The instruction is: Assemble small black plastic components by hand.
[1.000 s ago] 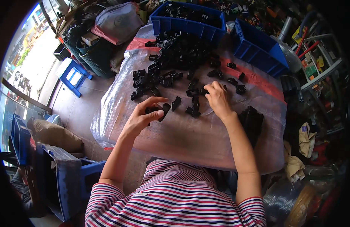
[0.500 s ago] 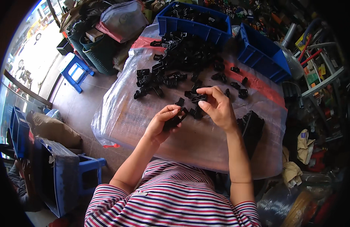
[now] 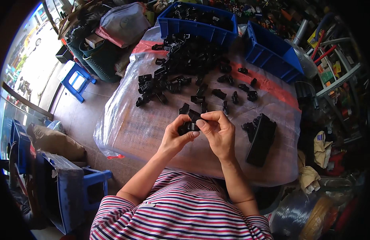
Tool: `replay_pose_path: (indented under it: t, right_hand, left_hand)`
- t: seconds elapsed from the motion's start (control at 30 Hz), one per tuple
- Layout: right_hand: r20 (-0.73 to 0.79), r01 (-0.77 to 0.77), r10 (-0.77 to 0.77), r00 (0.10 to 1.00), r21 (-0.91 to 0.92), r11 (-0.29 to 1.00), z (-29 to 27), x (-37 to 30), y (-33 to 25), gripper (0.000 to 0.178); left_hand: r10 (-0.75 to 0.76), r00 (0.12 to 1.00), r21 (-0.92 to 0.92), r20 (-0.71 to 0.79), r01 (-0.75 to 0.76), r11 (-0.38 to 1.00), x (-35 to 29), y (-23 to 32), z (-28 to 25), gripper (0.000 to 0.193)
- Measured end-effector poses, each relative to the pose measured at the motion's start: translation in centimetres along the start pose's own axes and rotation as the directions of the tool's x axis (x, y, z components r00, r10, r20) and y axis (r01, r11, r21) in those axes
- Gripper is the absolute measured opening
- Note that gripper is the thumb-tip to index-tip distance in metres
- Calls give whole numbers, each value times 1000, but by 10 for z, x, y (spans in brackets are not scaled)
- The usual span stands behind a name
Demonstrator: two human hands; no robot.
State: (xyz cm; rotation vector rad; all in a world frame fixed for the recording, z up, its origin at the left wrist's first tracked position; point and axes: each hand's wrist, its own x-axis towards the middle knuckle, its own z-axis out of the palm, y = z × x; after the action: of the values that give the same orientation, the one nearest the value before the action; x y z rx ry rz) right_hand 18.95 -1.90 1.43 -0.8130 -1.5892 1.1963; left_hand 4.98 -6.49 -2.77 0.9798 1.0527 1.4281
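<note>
Both hands meet over the near middle of the covered table. In my left hand (image 3: 173,135), closed fingers grip a small black plastic part (image 3: 186,127). My right hand (image 3: 220,135) pinches at the right side of that part with thumb and forefinger. Whether a second piece sits in the right fingertips is hidden. Just beyond the hands lie several loose black plastic pieces (image 3: 198,99), and farther back a large heap (image 3: 189,58) of similar ones. A black rectangular box-like thing (image 3: 262,141) rests to the right, small black pieces beside it.
A translucent woven sheet (image 3: 125,124) with red bands covers the table. At its far edge stand a blue bin (image 3: 197,29) holding black parts and another blue bin (image 3: 272,60). A blue stool (image 3: 76,82) is on the floor at left; a metal rack (image 3: 341,86) stands at right.
My right hand has come down and left from over the loose pieces, with the small black piece it held, to meet my left hand. The view has shifted slightly.
</note>
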Motion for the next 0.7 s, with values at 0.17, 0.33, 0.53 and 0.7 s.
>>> replay_pose_path:
  t: [0.17,0.33,0.53,0.7]
  right_hand:
    - [-4,128,-128,992,-3,992,-6,-2,-3,21]
    - [81,309,-299,951,-331,892,-8,-5,-2,29]
    - [100,471,-499,861,-529,706,-2,-10,8,34]
    - [149,409,-388,910,-482,775,-1,-7,6,34]
  left_hand:
    - [-134,986,-315,96,158,936,0,9,0,33]
    - [-113,987,-335,118,147,931,-2,8,-2,36]
    - [1,999,-242,37,8,970,-2,15,-1,40]
    - [-26,997,-295,-74,3,956,-1,14,-1,35]
